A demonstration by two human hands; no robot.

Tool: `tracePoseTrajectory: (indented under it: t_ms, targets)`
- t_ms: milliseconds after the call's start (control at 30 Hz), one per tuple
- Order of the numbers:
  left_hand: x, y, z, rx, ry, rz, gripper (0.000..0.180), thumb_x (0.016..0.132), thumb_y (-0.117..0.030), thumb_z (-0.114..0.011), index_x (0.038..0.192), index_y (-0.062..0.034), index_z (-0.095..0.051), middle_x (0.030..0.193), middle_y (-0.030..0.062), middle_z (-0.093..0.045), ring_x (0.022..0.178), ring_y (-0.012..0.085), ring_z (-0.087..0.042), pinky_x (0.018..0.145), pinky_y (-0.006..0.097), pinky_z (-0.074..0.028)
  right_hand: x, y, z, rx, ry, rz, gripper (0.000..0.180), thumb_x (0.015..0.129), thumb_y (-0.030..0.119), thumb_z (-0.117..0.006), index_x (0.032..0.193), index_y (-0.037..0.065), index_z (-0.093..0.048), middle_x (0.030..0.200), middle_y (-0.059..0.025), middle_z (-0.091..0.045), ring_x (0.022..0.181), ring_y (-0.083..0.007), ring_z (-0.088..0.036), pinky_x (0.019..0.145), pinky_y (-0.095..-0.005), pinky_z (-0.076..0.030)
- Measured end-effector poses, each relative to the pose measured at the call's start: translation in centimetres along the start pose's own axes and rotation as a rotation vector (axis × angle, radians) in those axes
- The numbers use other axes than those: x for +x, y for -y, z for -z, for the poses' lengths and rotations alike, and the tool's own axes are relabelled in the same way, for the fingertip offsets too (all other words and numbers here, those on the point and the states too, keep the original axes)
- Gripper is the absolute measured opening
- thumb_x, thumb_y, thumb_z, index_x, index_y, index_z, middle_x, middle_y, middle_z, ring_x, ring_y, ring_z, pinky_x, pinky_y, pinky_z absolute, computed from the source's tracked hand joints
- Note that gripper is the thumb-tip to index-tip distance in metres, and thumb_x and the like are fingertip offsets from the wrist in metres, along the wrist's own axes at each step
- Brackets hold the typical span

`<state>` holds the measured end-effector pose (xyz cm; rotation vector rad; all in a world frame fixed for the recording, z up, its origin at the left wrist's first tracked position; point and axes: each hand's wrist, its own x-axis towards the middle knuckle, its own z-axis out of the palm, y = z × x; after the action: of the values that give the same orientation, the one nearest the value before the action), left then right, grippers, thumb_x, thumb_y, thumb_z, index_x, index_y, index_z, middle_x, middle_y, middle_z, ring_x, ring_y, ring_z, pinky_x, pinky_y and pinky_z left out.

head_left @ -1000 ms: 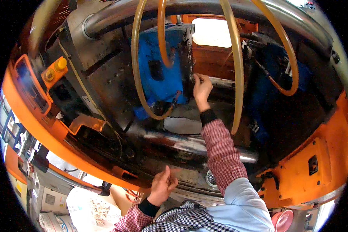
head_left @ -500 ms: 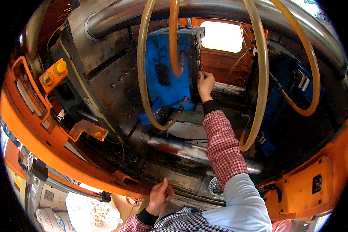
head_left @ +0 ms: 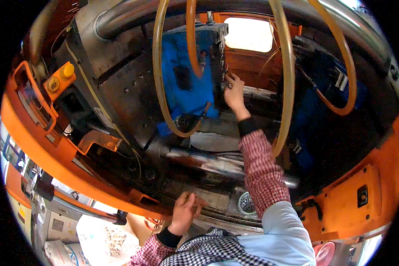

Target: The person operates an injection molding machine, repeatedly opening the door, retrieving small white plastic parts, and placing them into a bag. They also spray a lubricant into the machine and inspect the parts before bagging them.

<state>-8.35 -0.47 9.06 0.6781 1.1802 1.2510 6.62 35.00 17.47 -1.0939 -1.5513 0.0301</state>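
Observation:
My right hand point(head_left: 234, 94) reaches to the dark edge face of a blue mould half point(head_left: 170, 66) in the middle of the machine. Its fingers are bent together around a small dark, shiny piece that I cannot make out, close against that face. My left hand point(head_left: 184, 213) hovers low, by the orange front edge of the machine, loosely curled with fingers apart and nothing visible in it. A small round tub point(head_left: 246, 203) of little metallic-looking pieces stands on the ledge below my right forearm.
Looping yellowish hoses point(head_left: 286, 84) hang near my right arm. The other blue mould half point(head_left: 317, 97) stands to the right. Thick steel bars point(head_left: 208, 163) cross below and above. A bright window point(head_left: 249, 34) lies behind. A white bag point(head_left: 103, 235) of pale pieces sits lower left.
My right hand has shifted slightly down along the mould's edge face, its fingers now bent around the small shiny piece. My left hand has risen slightly. The whole view has shifted a little.

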Motion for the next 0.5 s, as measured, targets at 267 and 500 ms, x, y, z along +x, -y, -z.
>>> tracePoseTrajectory:
  t_ms: [267,500]
  targets:
    - [1.2,-0.8,-0.6,-0.071,0.127,-0.007,0.041,0.095,-0.040,-0.042,0.075,-0.0057,-0.052,0.058,-0.0002,-0.046,0.044,0.0069,-0.038,0.039,0.020,-0.025,-18.3,11.9,12.1,0.563,0.924,0.219,0.017,0.075,0.014,-0.068,0.085,0.000,-0.066,0.079,-0.0128,-0.065,0.073,-0.0252,-0.062,0.067,-0.0338,-0.049]
    - [0.9,-0.9,-1.7,-0.059,0.167,0.004,0.050,0.095,-0.044,-0.036,0.087,-0.0004,-0.059,0.054,0.0014,-0.047,0.043,0.0060,-0.036,0.040,0.020,-0.025,-20.1,11.6,13.0,0.527,0.922,0.158,0.014,0.077,0.015,-0.065,0.082,0.001,-0.066,0.078,-0.0141,-0.064,0.073,-0.0275,-0.062,0.065,-0.0343,-0.048]
